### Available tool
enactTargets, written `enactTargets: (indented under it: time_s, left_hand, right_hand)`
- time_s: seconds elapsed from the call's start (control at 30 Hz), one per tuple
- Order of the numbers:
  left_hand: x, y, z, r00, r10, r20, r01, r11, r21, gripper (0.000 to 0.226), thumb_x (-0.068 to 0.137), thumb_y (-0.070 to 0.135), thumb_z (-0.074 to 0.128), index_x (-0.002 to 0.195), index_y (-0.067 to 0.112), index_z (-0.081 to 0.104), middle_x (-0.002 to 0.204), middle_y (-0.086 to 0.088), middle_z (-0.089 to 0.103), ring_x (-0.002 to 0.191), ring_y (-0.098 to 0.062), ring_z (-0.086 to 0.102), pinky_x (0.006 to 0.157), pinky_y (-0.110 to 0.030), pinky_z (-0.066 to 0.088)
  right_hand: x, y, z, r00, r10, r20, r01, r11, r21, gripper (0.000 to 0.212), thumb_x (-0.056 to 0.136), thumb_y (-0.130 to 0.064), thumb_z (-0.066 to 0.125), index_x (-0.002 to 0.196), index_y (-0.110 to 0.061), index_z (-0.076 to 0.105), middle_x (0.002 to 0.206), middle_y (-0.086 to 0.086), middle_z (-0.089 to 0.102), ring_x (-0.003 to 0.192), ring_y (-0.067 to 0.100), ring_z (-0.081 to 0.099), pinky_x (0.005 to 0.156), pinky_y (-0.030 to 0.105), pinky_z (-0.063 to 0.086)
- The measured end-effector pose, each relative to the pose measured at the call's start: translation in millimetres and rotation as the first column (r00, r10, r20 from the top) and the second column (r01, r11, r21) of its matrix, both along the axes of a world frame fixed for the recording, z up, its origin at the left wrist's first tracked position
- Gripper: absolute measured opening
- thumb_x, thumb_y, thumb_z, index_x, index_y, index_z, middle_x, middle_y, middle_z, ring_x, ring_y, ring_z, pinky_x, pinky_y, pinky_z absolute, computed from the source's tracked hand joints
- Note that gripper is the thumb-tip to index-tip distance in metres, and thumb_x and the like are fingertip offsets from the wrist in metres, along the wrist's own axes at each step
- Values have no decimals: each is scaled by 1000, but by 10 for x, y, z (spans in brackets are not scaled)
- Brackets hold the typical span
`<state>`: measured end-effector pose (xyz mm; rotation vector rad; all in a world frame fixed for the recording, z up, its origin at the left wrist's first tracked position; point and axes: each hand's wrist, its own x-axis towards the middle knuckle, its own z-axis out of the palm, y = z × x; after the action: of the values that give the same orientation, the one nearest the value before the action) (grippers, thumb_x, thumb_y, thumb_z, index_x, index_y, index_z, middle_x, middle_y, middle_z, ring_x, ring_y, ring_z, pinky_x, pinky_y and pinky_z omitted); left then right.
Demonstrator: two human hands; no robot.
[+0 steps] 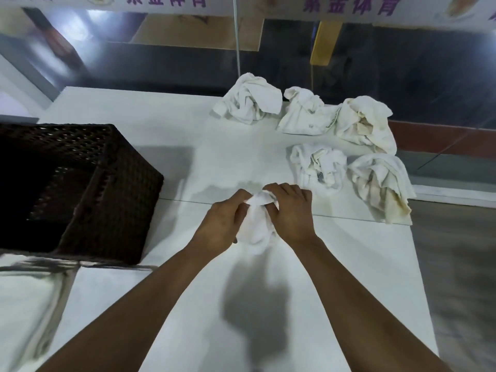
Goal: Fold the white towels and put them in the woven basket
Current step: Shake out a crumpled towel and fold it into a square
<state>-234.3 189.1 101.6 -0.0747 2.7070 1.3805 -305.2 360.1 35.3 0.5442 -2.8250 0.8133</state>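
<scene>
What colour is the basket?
Dark brown weave, basket, head view.

A white table stands before a banner with purple lettering.

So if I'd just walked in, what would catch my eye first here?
Probably the two hands at the centre, left hand and right hand, together gripping a bunched white towel above the white table. Next, the five crumpled towels heaped at the table's far right. Then the dark woven basket on the left, its inside too dark to read.
</scene>
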Motion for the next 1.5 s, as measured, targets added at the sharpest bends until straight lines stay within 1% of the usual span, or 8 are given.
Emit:
enactTargets:
  time_s: [0.1,0.17,0.33,0.57,0.93,1.17,1.3,1.5]
  left_hand:
    - [238,-92,236,1000,-21,-18,21,999,-37,17,105,21,43,110,33,54,70,3,56,56,-19,53,50,-33,56]
    - [369,-131,428,998,-17,-56,14,999,-52,14,102,22,47,104,31,58,67,3,55,53,-14,48,48,-26,47]
    - [667,-223,946,990,6,-140,-19,996,-93,13,85,27,58,74,20,57,56,6,48,54,-12,40,50,-22,33]
    - [1140,-454,1526,941,-23,-337,-32,987,-156,12,98,29,56,89,27,64,71,4,64,67,-17,59,66,-34,48]
    - [1493,-1036,2302,700,188,-688,-358,927,-111,24,100,38,56,104,18,69,97,0,70,87,-19,61,78,-37,49]
    - [1521,-1227,2342,795,211,-568,-382,902,-199,19,102,32,55,111,24,70,107,-8,59,91,-26,59,70,-34,47]
    - [1346,-1309,2255,870,298,-392,-311,950,31,14,102,23,56,110,21,68,110,-7,57,92,-29,61,47,-43,60]
    - [788,-1396,2264,832,451,-325,-295,853,430,12,101,20,59,96,20,69,105,-3,65,108,-29,63,69,-38,64]
  right_hand:
    - [252,-10,225,991,98,-95,-98,995,10,51,94,-25,59,145,-33,53,130,-2,59,113,17,56,104,45,37]
    - [414,-30,415,955,203,-216,-209,978,-4,42,94,-18,58,135,-28,63,141,2,56,122,17,54,113,47,31]
    - [776,36,826,938,173,-299,-186,982,-15,25,94,-12,56,113,-18,69,120,-7,69,125,17,58,119,44,27]
    - [1276,238,1491,999,26,-38,-29,997,-78,15,95,-16,60,108,-20,66,87,0,70,82,25,65,78,43,51]
    - [1858,464,2536,971,-229,-71,225,972,-64,26,106,-24,45,119,-21,68,98,-2,62,84,19,50,74,30,36]
    - [1800,549,2835,917,-399,27,397,898,-190,18,97,-34,65,102,-23,78,91,2,74,76,24,67,79,43,60]
    - [1530,528,2866,890,-435,137,456,845,-278,11,95,-29,69,98,-23,79,85,3,73,71,21,66,67,31,54]
    - [775,440,2923,821,-416,391,571,579,-582,16,97,-25,67,97,-11,75,89,12,73,62,24,72,58,30,55]
